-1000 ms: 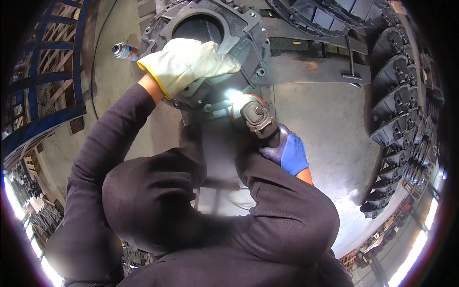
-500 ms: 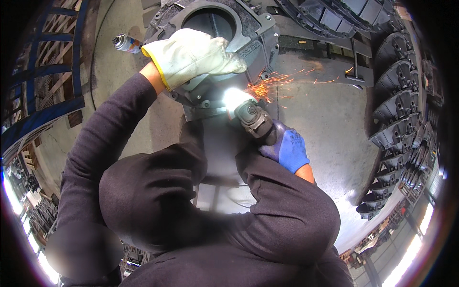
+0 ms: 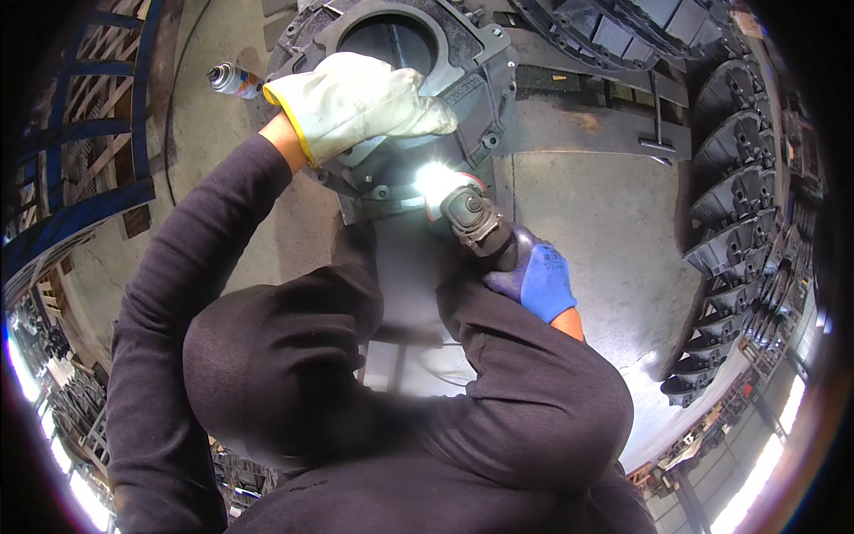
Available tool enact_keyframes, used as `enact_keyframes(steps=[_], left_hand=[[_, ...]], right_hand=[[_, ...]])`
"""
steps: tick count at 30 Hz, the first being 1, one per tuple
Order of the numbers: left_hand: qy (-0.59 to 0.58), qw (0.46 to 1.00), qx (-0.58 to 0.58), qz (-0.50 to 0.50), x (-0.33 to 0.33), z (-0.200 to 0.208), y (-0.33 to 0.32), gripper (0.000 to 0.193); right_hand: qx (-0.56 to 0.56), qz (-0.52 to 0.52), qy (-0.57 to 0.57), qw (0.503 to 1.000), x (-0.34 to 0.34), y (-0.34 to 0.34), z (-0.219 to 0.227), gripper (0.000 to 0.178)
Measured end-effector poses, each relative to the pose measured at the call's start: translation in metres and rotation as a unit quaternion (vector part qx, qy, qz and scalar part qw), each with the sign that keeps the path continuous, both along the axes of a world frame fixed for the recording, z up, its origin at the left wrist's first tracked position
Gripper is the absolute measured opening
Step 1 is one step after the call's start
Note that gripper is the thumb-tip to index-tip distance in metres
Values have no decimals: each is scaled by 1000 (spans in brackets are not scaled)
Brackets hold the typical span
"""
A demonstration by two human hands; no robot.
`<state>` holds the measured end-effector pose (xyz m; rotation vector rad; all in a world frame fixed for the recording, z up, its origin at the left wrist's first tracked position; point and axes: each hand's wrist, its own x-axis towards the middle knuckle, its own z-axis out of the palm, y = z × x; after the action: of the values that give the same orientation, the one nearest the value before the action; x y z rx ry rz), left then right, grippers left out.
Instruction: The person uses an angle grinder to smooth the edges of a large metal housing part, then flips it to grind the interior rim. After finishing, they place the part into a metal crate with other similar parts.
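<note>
My left hand (image 3: 360, 102), in a thick white glove with yellow trim, lies on a large dark grey metal casting (image 3: 485, 93) with a big round opening. Its fingers point right across the face, just below the opening. In a blue glove, my right hand (image 3: 537, 271) is closed around an angle grinder (image 3: 476, 218). The grinder's reddish-edged disc (image 3: 439, 212) is at the casting's near edge. Bright glare there hides whether disc and metal touch. No sparks show.
A spray can (image 3: 233, 80) stands left of the casting. Blue racking (image 3: 89, 205) holds wood at far left. Several similar dark castings (image 3: 734, 178) line the right side, with more at upper right (image 3: 614, 36). A T-shaped metal bar (image 3: 656, 116) lies on a plate.
The orange sparks flying right from the disc have stopped. The grinder has shifted very slightly right and down, uncovering more of its disc edge. My left hand stays put.
</note>
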<state>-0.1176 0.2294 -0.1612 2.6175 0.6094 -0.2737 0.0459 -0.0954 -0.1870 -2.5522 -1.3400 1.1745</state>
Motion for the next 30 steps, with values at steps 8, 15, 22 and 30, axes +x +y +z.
enact_keyframes(steps=[8, 15, 22, 30], left_hand=[[5, 1000, 23, -4, 0, -1, -2, 74], [-15, 1000, 21, -11, -2, 0, 0, 74], [-36, 998, 46, -18, -4, -8, 0, 77], [-85, 995, 45, -20, -9, -10, 1, 75]], right_hand=[[-5, 52, 7, 999, 1, 4, -7, 89], [21, -7, 7, 1000, 1, -3, -12, 85], [52, -34, 45, 997, 5, -9, -3, 87], [1, 25, -6, 1000, -1, 5, -5, 86]])
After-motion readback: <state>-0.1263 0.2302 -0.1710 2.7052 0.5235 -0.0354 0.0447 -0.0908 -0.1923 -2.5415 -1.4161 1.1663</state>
